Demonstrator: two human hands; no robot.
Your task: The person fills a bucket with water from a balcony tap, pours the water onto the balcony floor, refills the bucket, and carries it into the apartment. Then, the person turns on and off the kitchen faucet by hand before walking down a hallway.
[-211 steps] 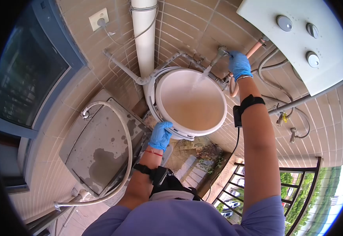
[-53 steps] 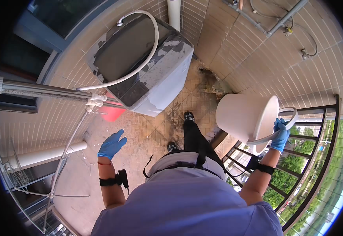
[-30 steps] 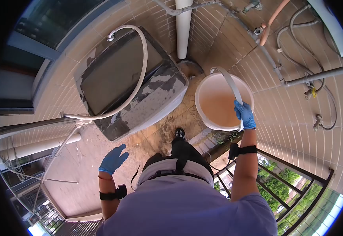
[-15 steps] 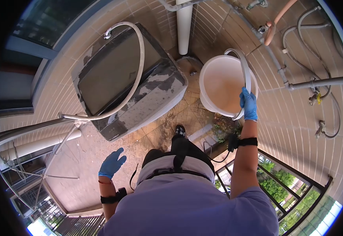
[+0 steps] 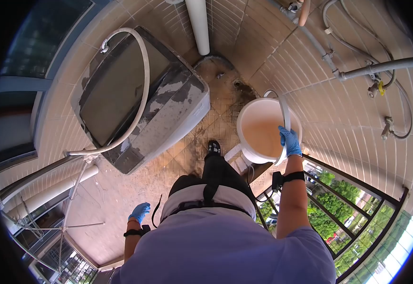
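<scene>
My right hand (image 5: 290, 141), in a blue glove, is closed around the white handle (image 5: 285, 110) of a large white bucket (image 5: 251, 154). The bucket stands out to my right, its mouth facing up and its inside looking brownish. My left hand (image 5: 140, 212), also in a blue glove, hangs by my left side with loosely bent fingers and nothing in it.
A worn washing machine (image 5: 178, 113) stands ahead to the left, with a pale hose (image 5: 145, 85) arching over its lid. Taps and hoses line the tiled wall at right, including a tap (image 5: 387, 127). A dark metal railing (image 5: 353, 232) runs behind the bucket. My shoe (image 5: 214, 146) is on the wet-stained floor.
The bucket has come nearer to me with my right hand still on its handle, baring a floor drain area in the corner. My left hand has dropped back toward my side.
</scene>
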